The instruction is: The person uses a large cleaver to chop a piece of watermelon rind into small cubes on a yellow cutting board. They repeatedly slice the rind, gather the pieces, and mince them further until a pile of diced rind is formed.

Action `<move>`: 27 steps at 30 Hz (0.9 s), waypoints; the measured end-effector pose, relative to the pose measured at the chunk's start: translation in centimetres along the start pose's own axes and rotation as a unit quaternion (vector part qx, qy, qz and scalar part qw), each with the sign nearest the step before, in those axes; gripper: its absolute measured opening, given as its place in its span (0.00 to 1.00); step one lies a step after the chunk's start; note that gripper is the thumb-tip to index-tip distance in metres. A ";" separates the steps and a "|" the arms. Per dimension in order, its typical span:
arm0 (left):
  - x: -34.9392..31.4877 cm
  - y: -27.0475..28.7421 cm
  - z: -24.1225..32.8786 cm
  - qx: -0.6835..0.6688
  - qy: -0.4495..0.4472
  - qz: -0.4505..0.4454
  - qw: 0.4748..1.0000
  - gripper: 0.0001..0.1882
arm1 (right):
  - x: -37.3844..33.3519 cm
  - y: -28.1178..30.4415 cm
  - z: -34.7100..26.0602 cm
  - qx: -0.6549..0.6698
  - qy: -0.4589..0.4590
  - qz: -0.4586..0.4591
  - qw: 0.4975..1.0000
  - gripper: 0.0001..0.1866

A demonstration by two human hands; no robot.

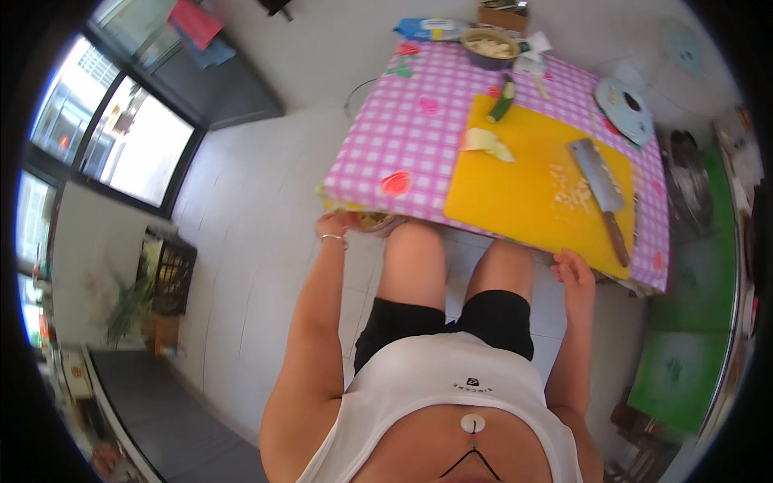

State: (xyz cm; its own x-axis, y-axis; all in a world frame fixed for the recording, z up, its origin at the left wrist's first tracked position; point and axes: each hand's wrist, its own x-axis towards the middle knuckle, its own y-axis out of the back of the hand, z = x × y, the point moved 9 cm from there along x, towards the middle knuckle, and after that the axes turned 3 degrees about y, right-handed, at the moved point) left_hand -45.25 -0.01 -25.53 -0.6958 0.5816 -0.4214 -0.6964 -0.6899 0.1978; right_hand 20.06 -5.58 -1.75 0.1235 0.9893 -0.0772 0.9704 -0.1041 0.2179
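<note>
My left hand, with a bracelet at its wrist, grips the side of a bowl with yellowish-green scraps, low by the table's near left corner. The tabletop hides part of this bowl and the fingertips. My right hand is empty, its fingers loosely bent and apart, by the near edge of a yellow cutting board. On the board lie a cleaver with a brown handle, small pale chopped bits and pale green peel-like pieces. A cut zucchini lies across the board's far edge.
A pink checked cloth covers the table. At its far side are a pot of pale pieces, a blue packet and a cardboard box. A light-blue lid lies right. A black crate stands on the floor left.
</note>
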 end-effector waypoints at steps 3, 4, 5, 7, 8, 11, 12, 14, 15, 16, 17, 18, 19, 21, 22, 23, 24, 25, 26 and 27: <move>6.5 1.6 -2.1 0.192 0.008 0.088 0.977 0.11 | 0.9 4.4 -1.0 -0.109 0.124 0.110 0.980 0.19; 7.4 1.5 -3.1 0.216 0.023 0.075 0.973 0.13 | 0.8 5.6 -1.5 -0.144 0.108 0.132 0.975 0.20; 8.2 1.7 -3.9 0.181 0.030 0.029 0.983 0.15 | 0.7 6.2 -2.9 -0.175 0.092 0.149 0.969 0.20; 9.7 2.8 -4.2 0.081 0.042 -0.093 0.991 0.20 | 0.9 8.2 -4.1 -0.234 0.112 0.179 0.949 0.20; 10.1 4.2 -3.9 0.052 0.052 -0.126 0.989 0.22 | 1.1 9.0 -4.1 -0.269 0.145 0.191 0.933 0.21; 6.2 7.2 -2.3 0.074 0.121 0.026 0.989 0.18 | 1.5 10.5 -5.2 -0.372 0.178 0.218 0.885 0.22; 3.9 9.1 -0.8 0.032 0.124 0.121 0.984 0.12 | 2.0 10.5 -5.8 -0.392 0.184 0.222 0.873 0.22; 2.4 11.2 1.9 -0.105 0.122 0.167 0.973 0.06 | 3.4 11.0 -5.5 -0.427 0.162 0.214 0.863 0.23; 1.8 11.1 4.3 -0.137 0.060 0.177 0.973 0.05 | 4.0 11.2 -5.2 -0.447 0.151 0.209 0.857 0.23; 1.1 10.9 6.7 -0.169 -0.001 0.185 0.968 0.05 | 4.7 11.5 -4.9 -0.449 0.154 0.198 0.858 0.24; 0.0 11.3 9.1 -0.201 -0.064 0.197 0.957 0.05 | 5.5 11.4 -4.5 -0.448 0.161 0.184 0.860 0.25; -0.7 10.8 11.0 -0.192 -0.084 0.187 0.960 0.05 | 6.0 11.0 -4.6 -0.448 0.168 0.169 0.862 0.25; -1.3 9.8 12.8 -0.183 -0.104 0.177 0.961 0.06 | 6.3 10.9 -4.6 -0.465 0.156 0.164 0.856 0.26; -3.0 8.0 16.5 -0.165 -0.173 0.149 0.959 0.06 | 7.1 10.3 -5.3 -0.497 0.137 0.151 0.844 0.28; -4.1 6.7 18.2 -0.155 -0.221 0.127 0.954 0.06 | 7.6 10.2 -5.2 -0.503 0.141 0.144 0.840 0.28; -5.2 5.2 20.2 -0.146 -0.269 0.105 0.946 0.07 | 8.2 10.3 -4.9 -0.510 0.146 0.139 0.836 0.29; -6.5 3.6 22.2 -0.113 -0.330 0.083 0.934 0.08 | 8.8 10.3 -4.5 -0.517 0.152 0.133 0.832 0.29; -8.0 1.5 24.0 -0.081 -0.387 0.060 0.917 0.08 | 9.6 10.5 -3.9 -0.521 0.144 0.128 0.832 0.29; -11.7 -2.2 26.5 0.026 -0.471 0.061 0.879 0.10 | 10.2 11.1 -2.8 -0.530 0.132 0.125 0.828 0.28; -16.2 -6.2 28.7 0.133 -0.546 0.064 0.825 0.12 | 10.7 11.5 -2.5 -0.539 0.121 0.120 0.825 0.28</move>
State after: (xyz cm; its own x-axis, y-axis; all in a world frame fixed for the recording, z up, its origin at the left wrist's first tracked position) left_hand -34.69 7.22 5.45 -0.4099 0.6531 0.6368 -0.5184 -0.7412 0.4265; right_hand 31.98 4.08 2.30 0.1133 0.9584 0.2620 0.1598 -0.2778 0.9473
